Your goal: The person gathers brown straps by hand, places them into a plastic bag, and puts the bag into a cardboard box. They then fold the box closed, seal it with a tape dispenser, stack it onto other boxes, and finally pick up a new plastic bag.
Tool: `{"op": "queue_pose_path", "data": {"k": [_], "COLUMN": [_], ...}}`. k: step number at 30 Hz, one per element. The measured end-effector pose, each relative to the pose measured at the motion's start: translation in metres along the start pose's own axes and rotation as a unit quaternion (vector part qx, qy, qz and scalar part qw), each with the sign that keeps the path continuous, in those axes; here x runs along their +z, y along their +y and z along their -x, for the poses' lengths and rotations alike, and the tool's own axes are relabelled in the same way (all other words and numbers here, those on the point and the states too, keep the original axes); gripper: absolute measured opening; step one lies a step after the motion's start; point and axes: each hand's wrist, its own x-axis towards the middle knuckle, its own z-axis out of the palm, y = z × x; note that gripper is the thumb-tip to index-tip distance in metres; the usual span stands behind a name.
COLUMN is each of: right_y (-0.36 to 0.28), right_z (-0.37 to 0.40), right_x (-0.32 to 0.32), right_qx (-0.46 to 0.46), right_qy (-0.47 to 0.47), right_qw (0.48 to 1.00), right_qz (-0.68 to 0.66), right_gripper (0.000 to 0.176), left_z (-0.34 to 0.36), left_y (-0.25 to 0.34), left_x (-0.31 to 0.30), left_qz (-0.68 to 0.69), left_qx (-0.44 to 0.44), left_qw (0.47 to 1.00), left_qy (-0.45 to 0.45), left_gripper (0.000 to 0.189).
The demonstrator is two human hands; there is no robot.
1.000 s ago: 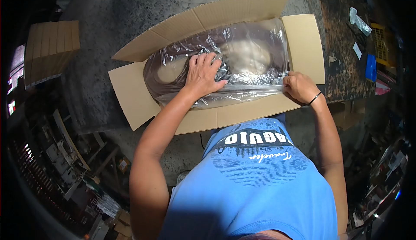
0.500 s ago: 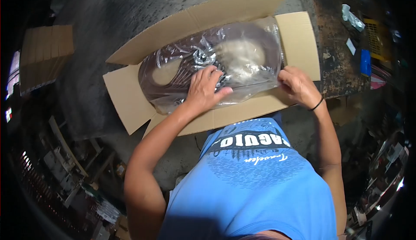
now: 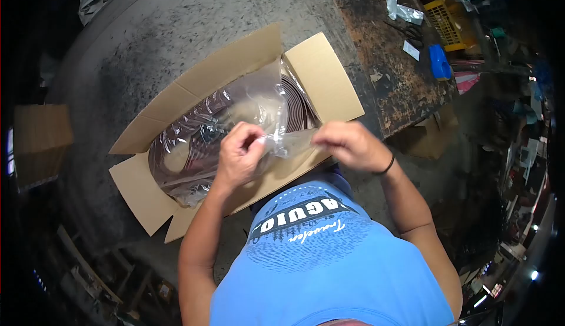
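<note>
Raised now, both hands [image 3: 294, 146] pinch the plastic bag [image 3: 282, 140] edge.

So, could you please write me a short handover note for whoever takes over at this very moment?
Left hand: pinching the mouth of the clear plastic bag.
Right hand: pinching the same edge, pulled taut between them.
Bag lies in the open cardboard box on the grey table, with the dark coiled strip inside.
Done: coil bagged and boxed.
Left: bag mouth unsealed, flaps open.
</note>
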Motion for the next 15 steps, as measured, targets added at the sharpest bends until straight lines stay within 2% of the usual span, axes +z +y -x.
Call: {"op": "queue_pose_path", "data": {"k": [1,2,4,5,7,9,11,12,13,15], "right_y": [0.014,0.024,0.055,0.064,0.076,0.096,0.099,0.096,0.098,0.107], "right_z": [-0.002,-0.009,-0.026,-0.038,-0.066,-0.078,-0.082,-0.080,-0.074,-0.059], "right_x": [-0.011,-0.017,-0.019,-0.013,0.009,0.034,0.038,0.037,0.035,0.022], "right_qx": [0.043,0.089,0.042,0.020,0.019,-0.006,-0.024,-0.028,-0.033,-0.109], "right_qy": [0.006,-0.032,-0.159,-0.217,-0.342,-0.331,-0.344,-0.360,-0.363,-0.337], "right_qw": [0.999,0.994,0.973,0.953,0.870,0.876,0.870,0.859,0.860,0.897], "right_qz": [0.019,0.061,0.159,0.211,0.356,0.350,0.353,0.362,0.358,0.263], "right_gripper": [0.023,0.025,0.022,0.021,0.020,0.019,0.019,0.018,0.018,0.017], "left_z": [0.005,0.009,0.019,0.023,0.027,0.032,0.032,0.032,0.032,0.022], "left_y": [-0.001,-0.001,-0.001,0.002,0.010,0.020,0.035,0.042,0.049,0.075], "left_x": [-0.002,0.000,0.005,0.011,0.024,0.034,0.048,0.056,0.060,0.082], "left_qz": [0.031,0.021,0.071,0.061,0.076,0.064,-0.021,-0.022,-0.087,-0.296], "left_qx": [-0.015,-0.019,-0.067,-0.072,-0.110,-0.112,-0.068,-0.051,-0.043,-0.027], "left_qw": [0.999,0.999,0.994,0.994,0.988,0.988,0.993,0.987,0.977,0.919], "left_qy": [0.022,0.029,0.039,0.051,0.075,0.085,0.095,0.151,0.191,0.258], "left_gripper": [0.003,0.003,0.002,0.002,0.002,0.006,0.014,0.025,0.044,0.065]}}
